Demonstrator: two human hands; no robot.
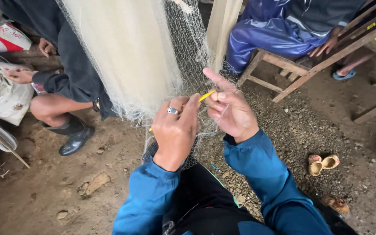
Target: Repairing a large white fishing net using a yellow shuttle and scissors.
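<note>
A rough, dirt-floored net-mending shelter

I see pale fishing net point(127, 56) hanging over a bare earth floor point(66, 191) strewn with gravel point(292, 130), a crude wooden bench point(310, 65), stuffed sacks point(1, 93), and people seated around.

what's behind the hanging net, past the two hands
Through the mesh of the hanging net a pale wooden post shows. Left of it, the bunched net is too dense to see through. The left hand and right hand hold a yellow needle.
</note>
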